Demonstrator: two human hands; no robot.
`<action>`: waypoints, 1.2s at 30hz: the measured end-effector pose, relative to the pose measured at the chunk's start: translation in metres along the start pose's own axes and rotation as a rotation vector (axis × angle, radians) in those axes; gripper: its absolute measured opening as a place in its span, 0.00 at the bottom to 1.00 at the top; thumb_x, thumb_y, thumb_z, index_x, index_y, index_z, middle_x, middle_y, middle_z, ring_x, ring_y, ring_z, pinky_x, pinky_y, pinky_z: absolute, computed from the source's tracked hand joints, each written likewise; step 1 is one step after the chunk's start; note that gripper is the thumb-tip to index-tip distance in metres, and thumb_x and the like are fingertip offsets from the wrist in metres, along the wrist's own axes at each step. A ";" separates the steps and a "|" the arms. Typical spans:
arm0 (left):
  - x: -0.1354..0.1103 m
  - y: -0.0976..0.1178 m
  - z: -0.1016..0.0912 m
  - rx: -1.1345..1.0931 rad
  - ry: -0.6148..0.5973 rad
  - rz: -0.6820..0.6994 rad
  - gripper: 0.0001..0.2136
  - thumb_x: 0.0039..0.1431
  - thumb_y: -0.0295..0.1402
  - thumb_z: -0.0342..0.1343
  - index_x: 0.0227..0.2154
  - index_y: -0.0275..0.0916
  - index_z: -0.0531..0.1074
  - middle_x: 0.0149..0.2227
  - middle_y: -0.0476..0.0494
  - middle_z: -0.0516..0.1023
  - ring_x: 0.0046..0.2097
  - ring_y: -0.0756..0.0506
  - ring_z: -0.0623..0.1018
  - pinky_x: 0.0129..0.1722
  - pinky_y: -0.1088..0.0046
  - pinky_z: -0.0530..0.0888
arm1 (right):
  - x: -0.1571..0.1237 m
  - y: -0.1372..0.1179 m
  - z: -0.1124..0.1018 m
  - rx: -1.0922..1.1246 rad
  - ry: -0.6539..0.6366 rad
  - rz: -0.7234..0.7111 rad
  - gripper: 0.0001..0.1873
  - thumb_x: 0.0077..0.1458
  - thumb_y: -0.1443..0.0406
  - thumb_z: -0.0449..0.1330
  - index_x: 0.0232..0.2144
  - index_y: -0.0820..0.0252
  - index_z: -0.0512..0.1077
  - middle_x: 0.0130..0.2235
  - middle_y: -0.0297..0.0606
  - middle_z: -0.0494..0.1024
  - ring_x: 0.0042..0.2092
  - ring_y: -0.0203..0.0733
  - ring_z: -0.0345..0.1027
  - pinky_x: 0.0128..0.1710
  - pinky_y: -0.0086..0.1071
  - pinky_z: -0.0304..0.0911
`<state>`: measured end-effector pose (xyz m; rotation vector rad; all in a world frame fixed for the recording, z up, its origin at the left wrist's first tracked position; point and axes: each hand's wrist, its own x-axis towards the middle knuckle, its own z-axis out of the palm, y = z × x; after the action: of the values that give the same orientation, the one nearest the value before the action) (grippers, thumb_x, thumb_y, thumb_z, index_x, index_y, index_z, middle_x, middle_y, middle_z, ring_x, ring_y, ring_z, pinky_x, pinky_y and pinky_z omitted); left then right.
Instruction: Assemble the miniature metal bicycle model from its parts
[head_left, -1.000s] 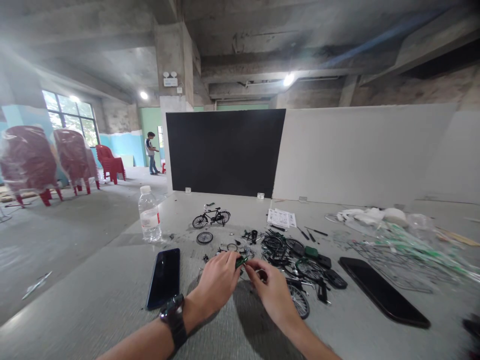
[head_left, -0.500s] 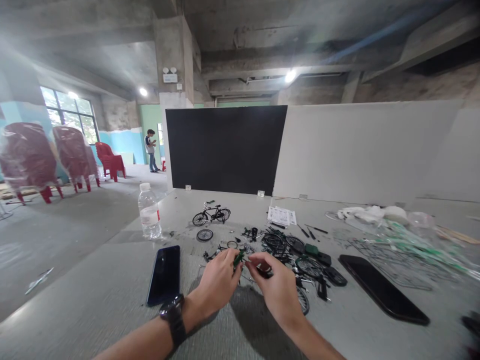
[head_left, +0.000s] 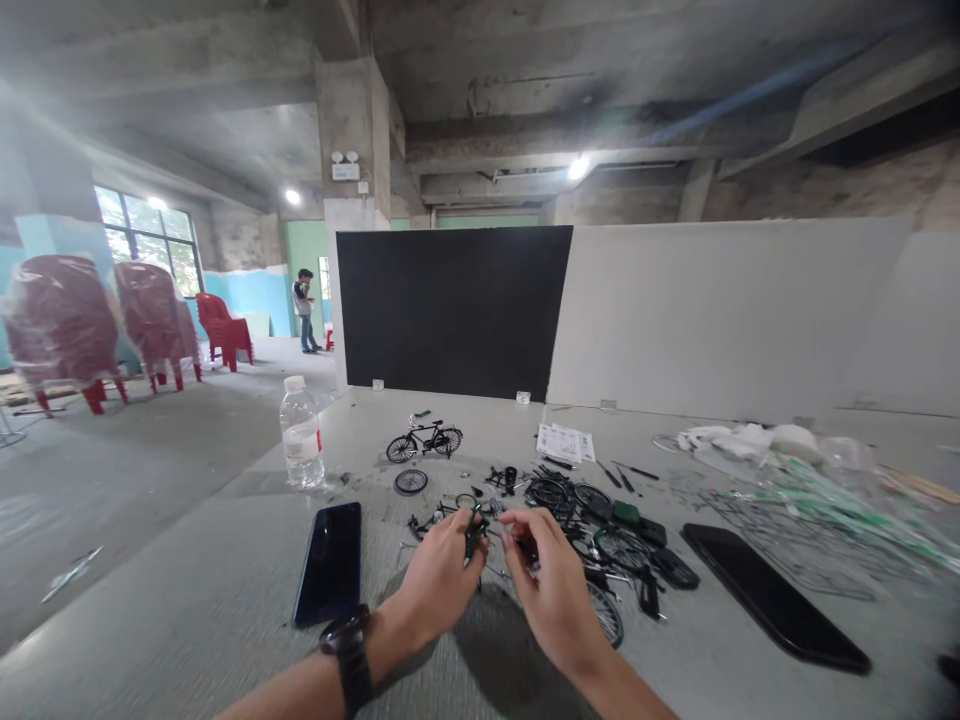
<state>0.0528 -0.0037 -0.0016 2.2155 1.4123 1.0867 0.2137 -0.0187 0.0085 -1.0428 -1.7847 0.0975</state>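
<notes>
A: Left hand (head_left: pixel 442 580)?
B: You pinch the small dark-green metal bicycle part (head_left: pixel 474 530) in its fingertips, above the grey table (head_left: pixel 225 600), just left of the heap of black miniature wheels and parts (head_left: pixel 600 520).
A: Right hand (head_left: pixel 551 590)?
B: Your fingers curl beside the part; grasping or not, can't tell. A flat dark-screened phone (head_left: pixel 330 562) lies left of your wrist.

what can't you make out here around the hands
Head view only:
green part, pinched in the left hand: too small, half hidden by that hand.
right hand: its own back hides whether it holds anything.
leaflet: print too small.
plastic bags, far right: blurred.
</notes>
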 end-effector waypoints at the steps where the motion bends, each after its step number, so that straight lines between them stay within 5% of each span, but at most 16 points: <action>1: 0.000 0.000 0.000 -0.011 0.002 0.000 0.05 0.65 0.29 0.49 0.40 0.38 0.70 0.41 0.40 0.79 0.45 0.41 0.78 0.47 0.66 0.72 | 0.000 0.000 0.000 -0.004 0.002 -0.016 0.10 0.66 0.61 0.52 0.43 0.57 0.71 0.37 0.42 0.75 0.37 0.43 0.73 0.38 0.33 0.70; 8: 0.002 0.001 -0.002 -0.106 0.028 -0.024 0.06 0.64 0.30 0.50 0.40 0.37 0.72 0.40 0.40 0.79 0.44 0.41 0.78 0.48 0.64 0.72 | -0.002 0.006 0.004 0.060 0.040 0.003 0.13 0.66 0.59 0.54 0.50 0.58 0.65 0.35 0.39 0.76 0.36 0.41 0.74 0.40 0.33 0.71; 17: 0.002 0.000 0.007 -0.385 0.032 -0.161 0.06 0.58 0.31 0.56 0.37 0.36 0.73 0.34 0.43 0.79 0.36 0.45 0.77 0.38 0.70 0.74 | 0.002 0.001 -0.004 0.048 0.104 0.015 0.12 0.63 0.55 0.58 0.34 0.55 0.74 0.32 0.40 0.81 0.32 0.43 0.77 0.36 0.33 0.73; 21: 0.001 -0.002 0.015 -0.632 -0.057 -0.233 0.09 0.59 0.34 0.56 0.38 0.34 0.73 0.32 0.45 0.76 0.30 0.48 0.74 0.29 0.73 0.74 | 0.003 0.004 -0.006 0.028 0.090 -0.055 0.12 0.64 0.57 0.57 0.41 0.56 0.77 0.36 0.42 0.82 0.37 0.44 0.78 0.41 0.35 0.73; 27: -0.001 -0.008 0.021 -0.676 -0.080 -0.269 0.13 0.59 0.41 0.58 0.37 0.34 0.73 0.30 0.46 0.74 0.28 0.49 0.74 0.28 0.74 0.72 | 0.002 0.005 -0.006 0.018 0.014 -0.109 0.20 0.67 0.60 0.55 0.58 0.55 0.72 0.40 0.43 0.80 0.41 0.43 0.77 0.43 0.33 0.73; 36: -0.002 -0.009 0.024 -0.783 -0.107 -0.257 0.16 0.55 0.44 0.59 0.36 0.34 0.70 0.29 0.46 0.73 0.25 0.50 0.71 0.26 0.72 0.70 | 0.002 0.002 -0.005 0.029 0.065 -0.216 0.14 0.65 0.67 0.57 0.52 0.54 0.74 0.37 0.39 0.79 0.36 0.39 0.77 0.40 0.29 0.73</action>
<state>0.0636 0.0024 -0.0241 1.4662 0.9526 1.1455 0.2183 -0.0178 0.0112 -0.8174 -1.8197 -0.0433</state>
